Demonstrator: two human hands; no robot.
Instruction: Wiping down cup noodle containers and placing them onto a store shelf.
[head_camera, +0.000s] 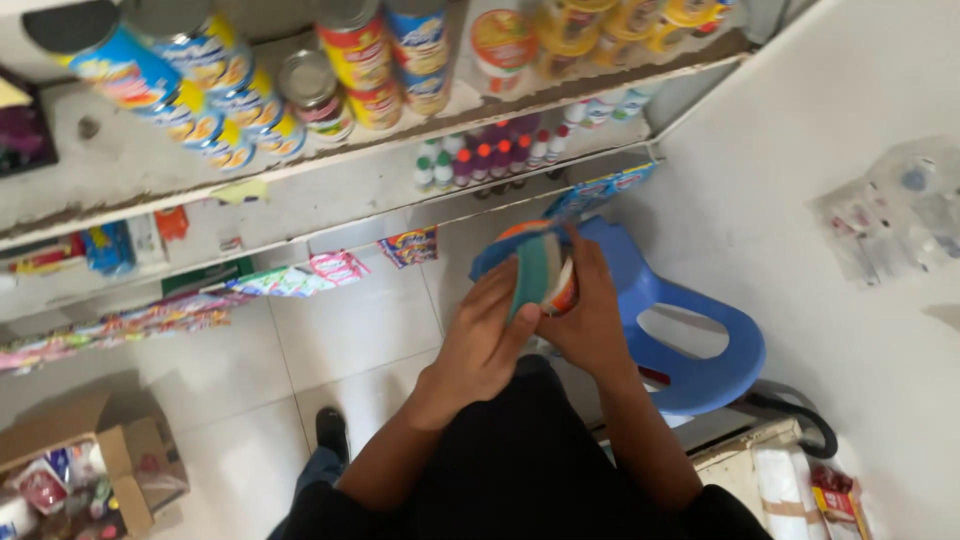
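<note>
Left hand (487, 335) | gripping green edge of round flat multicoloured packet stack (540, 270) | right hand (590, 310) | clasping stack's far side, chest-high above blue plastic chair (690, 340) | risk: loose hold lets packets slip onto white tiled floor (350, 330).

A small shop: white shelves (330, 195) across the top of the frame carry rows of tins (200, 70) and small bottles (490, 160), snack packets (300, 278) hang along the edge, and a stock carton (110, 450) sits lower left.
</note>
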